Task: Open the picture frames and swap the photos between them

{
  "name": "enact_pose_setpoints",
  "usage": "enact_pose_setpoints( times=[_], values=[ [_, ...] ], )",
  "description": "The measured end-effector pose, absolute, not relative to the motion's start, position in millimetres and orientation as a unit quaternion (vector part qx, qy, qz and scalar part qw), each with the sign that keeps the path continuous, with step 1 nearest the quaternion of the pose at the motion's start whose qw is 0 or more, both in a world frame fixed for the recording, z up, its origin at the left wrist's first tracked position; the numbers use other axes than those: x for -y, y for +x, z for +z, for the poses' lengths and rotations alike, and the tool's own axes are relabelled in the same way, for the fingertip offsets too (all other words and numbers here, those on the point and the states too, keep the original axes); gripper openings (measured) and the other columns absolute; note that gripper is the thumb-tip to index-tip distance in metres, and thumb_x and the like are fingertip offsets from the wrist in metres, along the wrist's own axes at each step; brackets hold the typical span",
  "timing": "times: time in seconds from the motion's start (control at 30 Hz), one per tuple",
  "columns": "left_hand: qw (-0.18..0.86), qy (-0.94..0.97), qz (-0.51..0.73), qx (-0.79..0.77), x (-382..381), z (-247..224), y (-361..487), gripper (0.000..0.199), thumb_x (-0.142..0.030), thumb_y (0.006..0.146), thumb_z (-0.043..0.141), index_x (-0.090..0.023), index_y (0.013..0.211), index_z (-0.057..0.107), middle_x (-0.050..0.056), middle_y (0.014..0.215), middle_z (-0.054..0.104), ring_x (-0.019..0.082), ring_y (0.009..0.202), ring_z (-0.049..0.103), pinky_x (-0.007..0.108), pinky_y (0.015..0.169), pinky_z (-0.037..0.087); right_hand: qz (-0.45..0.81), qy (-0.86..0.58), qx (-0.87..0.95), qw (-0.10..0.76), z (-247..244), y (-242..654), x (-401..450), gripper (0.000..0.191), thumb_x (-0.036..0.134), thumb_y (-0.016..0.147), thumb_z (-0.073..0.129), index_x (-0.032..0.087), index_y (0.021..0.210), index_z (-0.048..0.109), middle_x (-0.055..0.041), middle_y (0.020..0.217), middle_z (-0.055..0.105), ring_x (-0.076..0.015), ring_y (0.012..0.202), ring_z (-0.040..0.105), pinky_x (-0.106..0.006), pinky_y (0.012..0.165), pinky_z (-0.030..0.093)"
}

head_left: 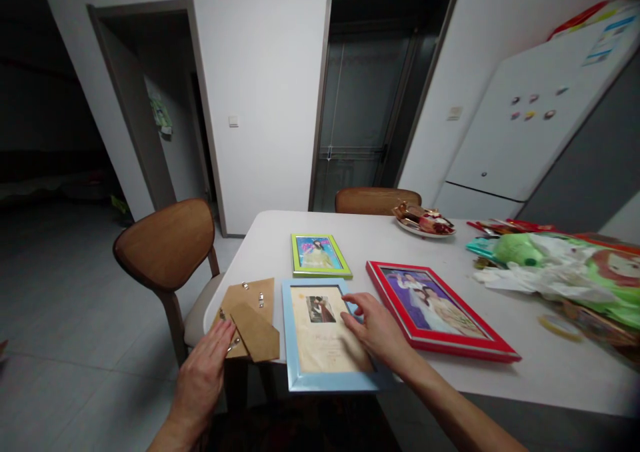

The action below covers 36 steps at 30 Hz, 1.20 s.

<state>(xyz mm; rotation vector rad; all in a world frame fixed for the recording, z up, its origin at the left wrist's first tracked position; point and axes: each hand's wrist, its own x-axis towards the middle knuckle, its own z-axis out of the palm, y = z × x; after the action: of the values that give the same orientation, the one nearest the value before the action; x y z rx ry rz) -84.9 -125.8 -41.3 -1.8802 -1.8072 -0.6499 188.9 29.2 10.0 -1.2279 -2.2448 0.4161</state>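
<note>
A light blue picture frame (291,332) lies at the table's near edge, holding a cream sheet (320,352) with a small photo of a couple. Over its right side is my right hand (375,329), thumb and index finger apart, nothing visible between them. Left of the frame lies a brown backing board (263,289) with metal clips and a fold-out stand (256,332). My left hand (203,365) rests on the board's left edge, fingers stretched out over it; its thumb is hidden. A red picture frame (435,305) and a smaller lime-green picture frame (320,255) lie nearby.
On the white table (360,232) stand a plate of wrapped items (425,222), a roll of tape (560,327) and a pile of green and white packaging (550,262). Wooden chairs (167,245) are at the left and far side. A fridge (515,125) stands behind.
</note>
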Motion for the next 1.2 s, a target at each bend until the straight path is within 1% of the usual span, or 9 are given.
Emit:
enact_pose_setpoints(
  times=[0.17, 0.33, 0.4, 0.57, 0.7, 0.8, 0.93, 1.07, 1.2],
  values=[
    [0.179, -0.699, -0.226, 0.654, 121.2, -57.7, -94.0, 0.048, -0.002, 0.069, 0.031, -0.017, 0.110, 0.051, 0.008, 0.112, 0.056, 0.020, 0.107, 0.048, 0.040, 0.089, 0.041, 0.088, -0.521, 0.830, 0.181, -18.0, 207.6, -41.7, 0.049, 0.027, 0.069, 0.047, 0.010, 0.115, 0.044, -0.0136, 0.101, 0.054, -0.0217, 0.091, 0.052, -0.030, 0.078, 0.038],
    [0.116, -0.695, -0.246, 0.665, 112.7, -53.3, -101.2, 0.061, 0.003, 0.057, 0.031, -0.016, 0.112, 0.047, 0.009, 0.118, 0.051, 0.019, 0.112, 0.043, 0.041, 0.091, 0.037, 0.129, -0.549, 0.807, 0.174, -16.9, 210.4, -48.2, 0.055, 0.021, 0.065, 0.045, 0.007, 0.118, 0.040, -0.0121, 0.085, 0.059, -0.0211, 0.078, 0.055, -0.030, 0.069, 0.039],
    [0.101, -0.690, -0.273, 0.663, 112.1, -40.8, -91.2, 0.058, 0.001, 0.058, 0.032, -0.013, 0.112, 0.047, 0.011, 0.119, 0.049, 0.021, 0.112, 0.042, 0.042, 0.092, 0.036, 0.204, -0.577, 0.763, 0.208, -11.1, 211.1, -48.6, 0.057, 0.022, 0.063, 0.046, 0.006, 0.117, 0.039, -0.0097, 0.076, 0.059, -0.0198, 0.070, 0.056, -0.029, 0.063, 0.040],
    [-0.010, -0.697, -0.348, 0.627, 107.5, -6.0, -10.1, 0.042, -0.011, 0.073, 0.039, -0.015, 0.115, 0.042, 0.011, 0.123, 0.045, 0.020, 0.114, 0.040, 0.040, 0.094, 0.036, 0.590, -0.517, 0.515, 0.344, 4.8, 210.5, -37.9, 0.064, 0.021, 0.063, 0.046, 0.015, 0.124, 0.027, -0.0048, 0.076, 0.060, -0.0155, 0.056, 0.056, -0.027, 0.052, 0.043],
    [-0.084, -0.735, -0.355, 0.571, 90.8, 4.8, 56.4, 0.057, -0.019, 0.069, 0.053, -0.012, 0.122, 0.033, 0.015, 0.128, 0.037, 0.024, 0.119, 0.033, 0.043, 0.097, 0.032, 0.706, -0.430, 0.401, 0.396, 17.5, 206.0, -22.2, 0.075, 0.012, 0.058, 0.051, 0.023, 0.126, 0.021, -0.0002, 0.074, 0.061, -0.0109, 0.048, 0.053, -0.024, 0.051, 0.043],
    [-0.069, -0.758, -0.364, 0.537, 76.3, 8.2, 76.9, 0.064, -0.014, 0.064, 0.055, -0.010, 0.123, 0.031, 0.016, 0.129, 0.035, 0.025, 0.119, 0.031, 0.044, 0.097, 0.030, 0.708, -0.409, 0.421, 0.393, 26.4, 202.8, -14.0, 0.078, 0.014, 0.060, 0.056, 0.025, 0.127, 0.020, 0.0033, 0.064, 0.059, -0.0078, 0.040, 0.047, -0.021, 0.045, 0.040],
    [-0.013, -0.746, -0.427, 0.512, 69.4, 17.2, 67.4, 0.062, -0.002, 0.061, 0.043, -0.013, 0.122, 0.031, 0.012, 0.119, 0.045, 0.020, 0.112, 0.039, 0.038, 0.095, 0.034, 0.666, -0.407, 0.501, 0.374, 28.7, 202.5, -16.2, 0.078, 0.019, 0.059, 0.059, 0.020, 0.128, 0.022, 0.0041, 0.058, 0.056, -0.0086, 0.042, 0.047, -0.019, 0.042, 0.037],
    [0.022, -0.612, -0.508, 0.607, 77.0, 21.4, 30.2, 0.049, -0.007, 0.071, 0.039, -0.016, 0.119, 0.034, 0.010, 0.109, 0.050, 0.019, 0.098, 0.050, 0.034, 0.083, 0.043, 0.534, -0.503, 0.586, 0.345, 15.5, 208.4, -29.6, 0.073, 0.022, 0.062, 0.054, 0.012, 0.128, 0.023, 0.0050, 0.053, 0.050, -0.0093, 0.042, 0.045, -0.019, 0.039, 0.031],
    [-0.001, -0.509, -0.505, 0.697, 89.5, 7.6, -9.8, 0.045, -0.019, 0.074, 0.043, -0.013, 0.118, 0.035, 0.011, 0.106, 0.052, 0.018, 0.080, 0.058, 0.031, 0.068, 0.049, 0.338, -0.566, 0.697, 0.282, -4.2, 216.2, -42.0, 0.063, 0.023, 0.066, 0.048, 0.005, 0.124, 0.033, 0.0032, 0.052, 0.047, -0.0119, 0.048, 0.047, -0.022, 0.047, 0.034]
  ],
)
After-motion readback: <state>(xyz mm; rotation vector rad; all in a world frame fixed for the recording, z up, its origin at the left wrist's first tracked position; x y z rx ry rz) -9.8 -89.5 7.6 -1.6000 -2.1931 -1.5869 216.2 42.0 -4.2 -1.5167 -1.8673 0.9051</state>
